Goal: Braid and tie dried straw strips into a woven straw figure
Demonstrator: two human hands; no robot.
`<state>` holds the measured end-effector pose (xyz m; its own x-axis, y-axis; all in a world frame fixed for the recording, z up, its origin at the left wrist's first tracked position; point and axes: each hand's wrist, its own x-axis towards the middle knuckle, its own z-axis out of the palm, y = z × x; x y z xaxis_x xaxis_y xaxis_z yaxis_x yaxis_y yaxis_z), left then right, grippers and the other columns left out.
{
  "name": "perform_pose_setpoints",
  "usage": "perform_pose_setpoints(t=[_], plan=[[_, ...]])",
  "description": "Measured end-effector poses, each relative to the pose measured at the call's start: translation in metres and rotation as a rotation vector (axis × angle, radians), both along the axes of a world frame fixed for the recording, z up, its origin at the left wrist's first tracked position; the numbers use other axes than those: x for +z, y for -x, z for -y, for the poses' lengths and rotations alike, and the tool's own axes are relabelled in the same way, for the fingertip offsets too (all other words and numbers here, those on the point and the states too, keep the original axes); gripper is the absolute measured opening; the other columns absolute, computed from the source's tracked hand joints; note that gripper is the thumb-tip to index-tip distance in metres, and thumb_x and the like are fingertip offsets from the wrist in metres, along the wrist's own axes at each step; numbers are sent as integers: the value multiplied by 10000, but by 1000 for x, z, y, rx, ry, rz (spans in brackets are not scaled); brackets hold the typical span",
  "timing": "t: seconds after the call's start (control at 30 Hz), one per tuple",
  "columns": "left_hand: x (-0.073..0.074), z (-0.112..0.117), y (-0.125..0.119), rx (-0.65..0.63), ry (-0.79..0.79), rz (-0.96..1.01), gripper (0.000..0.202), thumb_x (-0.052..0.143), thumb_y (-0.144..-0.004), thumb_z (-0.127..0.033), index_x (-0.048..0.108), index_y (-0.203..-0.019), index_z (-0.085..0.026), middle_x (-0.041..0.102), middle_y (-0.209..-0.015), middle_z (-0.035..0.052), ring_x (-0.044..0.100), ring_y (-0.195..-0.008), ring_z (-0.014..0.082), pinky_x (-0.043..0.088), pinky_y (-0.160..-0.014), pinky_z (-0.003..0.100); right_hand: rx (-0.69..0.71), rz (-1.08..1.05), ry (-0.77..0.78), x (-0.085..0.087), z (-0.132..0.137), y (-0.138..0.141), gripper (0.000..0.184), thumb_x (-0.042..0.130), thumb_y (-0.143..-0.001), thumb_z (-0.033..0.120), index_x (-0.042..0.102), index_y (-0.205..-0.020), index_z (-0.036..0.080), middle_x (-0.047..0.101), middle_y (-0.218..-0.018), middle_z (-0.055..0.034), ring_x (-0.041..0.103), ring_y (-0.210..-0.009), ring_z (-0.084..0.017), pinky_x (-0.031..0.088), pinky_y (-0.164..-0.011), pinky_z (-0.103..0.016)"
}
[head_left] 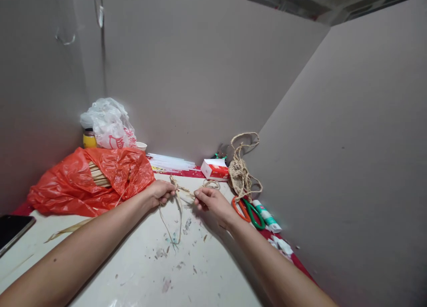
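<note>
Dry straw-coloured plant strands point(180, 211) hang in loose loops between my two hands above the white tabletop point(140, 271). My left hand point(160, 193) is closed, pinching the strands near a short twisted stretch. Opposite it, my right hand point(208, 200) pinches the other end between thumb and fingers. The strands run across the small gap between the hands, and their lower ends droop toward the table. Just behind my right hand lies a small coil of thin cord point(211, 184). The fingertips partly hide where the strands are gripped.
Left: a red plastic bag point(70, 182) with sticks, a white bag point(108, 120), a yellow jar point(89, 139), a phone point(15, 231). Behind: clear plastic sticks point(171, 163), a red-and-white box point(215, 169). Right: braided rope point(240, 175), orange-handled and green-handled scissors point(254, 214), a tube point(267, 216). Grey walls enclose the table.
</note>
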<state>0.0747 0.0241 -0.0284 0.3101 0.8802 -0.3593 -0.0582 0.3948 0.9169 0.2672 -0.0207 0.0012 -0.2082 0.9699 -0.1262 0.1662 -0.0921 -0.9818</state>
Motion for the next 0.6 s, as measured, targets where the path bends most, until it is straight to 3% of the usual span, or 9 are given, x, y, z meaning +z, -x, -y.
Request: perform_pose_setpoints(t=[0.13,0.23,0.33,0.47,0.6], plan=[[1,0,1,-21,-9,9,151,562,-712,-195,481,-599,-137,371,-425,-73,146,-320,7,59,-340,184,244,-115,299,13,10,-2,282,694,-692,357,534,-769,138,665,-725,-70,618,-578,-122,462,-538,-232],[1,0,1,-36,-5,18,138,560,-708,-193,486,-606,-137,361,-421,-76,144,-320,8,55,-341,183,382,-147,355,19,23,0,299,715,-685,319,557,-857,132,681,-763,-86,650,-642,-141,481,-583,-241],[1,0,1,-43,5,22,124,572,-698,-195,496,-621,-135,379,-430,-73,137,-322,6,46,-342,184,353,-168,353,17,31,5,341,756,-628,280,583,-878,125,682,-732,-67,633,-605,-125,481,-605,-254],[4,1,0,-36,-2,27,136,607,-672,-199,493,-631,-138,436,-467,-60,159,-327,1,57,-342,183,258,-139,310,8,33,9,290,766,-598,314,600,-735,119,665,-636,-38,593,-533,-104,469,-584,-253],[5,3,0,-32,-13,29,161,613,-666,-198,476,-603,-142,403,-445,-69,167,-327,1,62,-342,181,267,-86,221,0,29,8,302,752,-608,367,586,-640,117,634,-582,-21,534,-475,-77,424,-521,-222]])
